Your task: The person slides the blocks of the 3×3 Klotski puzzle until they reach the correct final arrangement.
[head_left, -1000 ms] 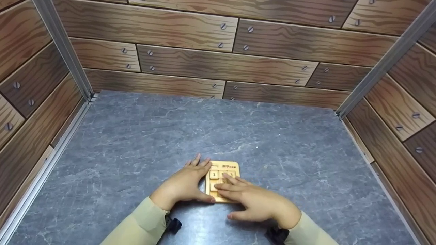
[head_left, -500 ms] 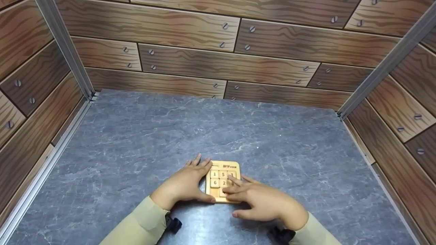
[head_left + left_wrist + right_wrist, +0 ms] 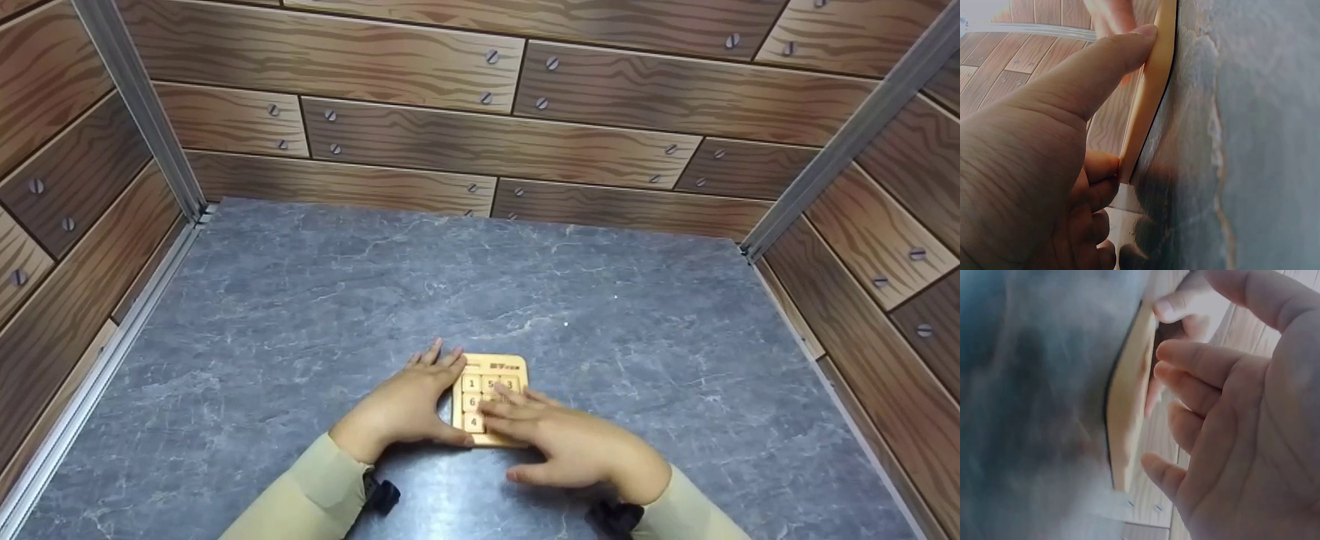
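Note:
A yellow number sliding puzzle (image 3: 489, 361) lies flat on the table near its front. My left hand (image 3: 401, 405) steadies it along the left side, thumb at the near left corner and fingers at the far left one; the left wrist view shows the thumb on the puzzle's edge (image 3: 1157, 73). Over the tiles, my right hand (image 3: 574, 442) reaches in from the right with extended fingers, its fingertips at the middle and lower tiles. Tiles 1, 5, 3, 6 and the 4 tile (image 3: 473, 422) at lower left show; the other slots are hidden under the right hand.
The grey marbled table (image 3: 420, 277) stretches behind the puzzle. Wood-print walls (image 3: 420, 135) stand at the back and both sides, joined by metal corner posts (image 3: 142, 105). A black wrist strap part (image 3: 385, 496) shows below the left sleeve.
The 4 tile now fills the lower left slot, which showed bare half a second ago. My right hand shifted right, then back left over the tiles. The left hand stays put.

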